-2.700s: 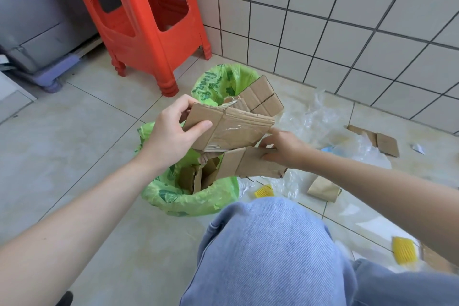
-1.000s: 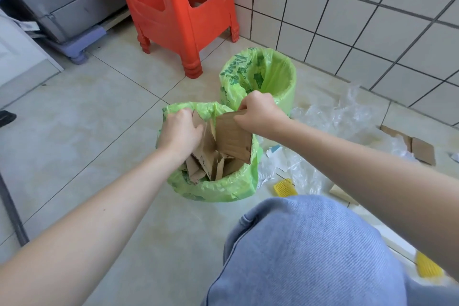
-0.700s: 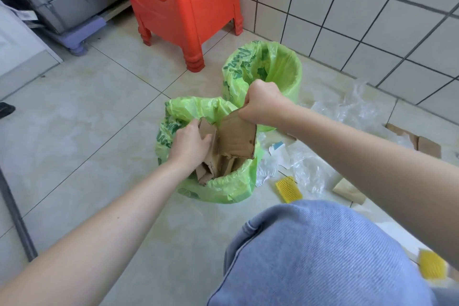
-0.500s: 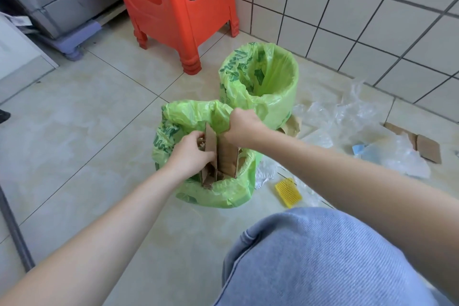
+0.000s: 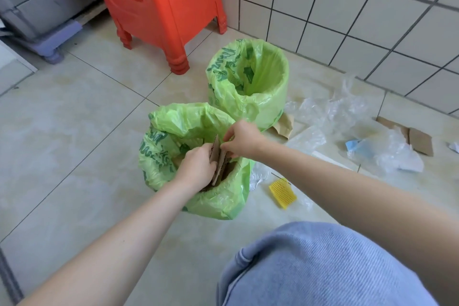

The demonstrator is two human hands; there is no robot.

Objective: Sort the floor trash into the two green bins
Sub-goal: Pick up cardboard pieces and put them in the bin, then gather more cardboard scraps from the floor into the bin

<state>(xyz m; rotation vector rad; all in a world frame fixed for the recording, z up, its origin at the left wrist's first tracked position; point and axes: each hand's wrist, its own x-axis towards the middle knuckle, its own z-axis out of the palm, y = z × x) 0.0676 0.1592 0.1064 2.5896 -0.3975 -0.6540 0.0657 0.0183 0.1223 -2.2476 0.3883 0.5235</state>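
Cardboard [image 5: 218, 159], folded flat, stands on edge in the mouth of the near green bin [image 5: 173, 119], its long axis close to upright and leaning slightly toward the far side, upper corner pointing up and away from the camera. Lower part is inside the bin; how deep it reaches cannot be seen. Left hand [image 5: 196, 169] is closed around the left face of the cardboard, fingers curled over it. Right hand [image 5: 242, 139] pinches the upper right edge of the same piece, thumb and fingertips pressed together on it. Both hands are over the near bin's opening.

Far green bin [image 5: 268, 97] stands just beyond and to the right, nearly touching the near one, lined with a green bag; its visible interior shows only the liner. A brown paper scrap [image 5: 284, 125] lies against its base.

Floor to the right carries crumpled clear plastic film [image 5: 332, 112], a yellow ridged piece [image 5: 282, 193] just beside the near bin, a blue scrap [image 5: 352, 144], and flat cardboard pieces [image 5: 419, 140] near the wall. Red plastic stool [image 5: 159, 7] stands behind the bins. A denim-covered knee [image 5: 323, 268] fills the lower right.
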